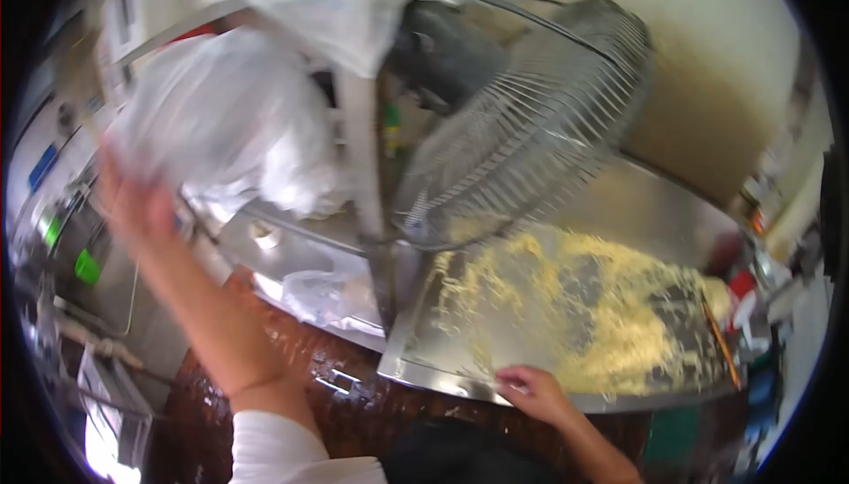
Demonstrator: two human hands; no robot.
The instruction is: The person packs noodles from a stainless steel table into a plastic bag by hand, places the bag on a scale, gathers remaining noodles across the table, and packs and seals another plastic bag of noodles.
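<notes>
My left hand (141, 196) is raised at the left, smeared by motion, against the side of a white plastic bag (234, 112). Whether its fingers grip the bag cannot be made out. Down at the front rim of a wide metal tray (442, 369), my right hand (532, 393) has its fingers curled together. What they hold, if anything, is too small to name. Pale yellow noodles (628, 334) lie loosely spread over the tray, some thin strands close to my right fingertips.
A large fan (548, 121) with a wire cage leans over the tray's back left. A metal post (361, 165) stands between the bag and the fan. Left of the tray, a clear plastic bag (323, 294) lies on a metal surface. An orange stick (721, 342) rests at the tray's right edge.
</notes>
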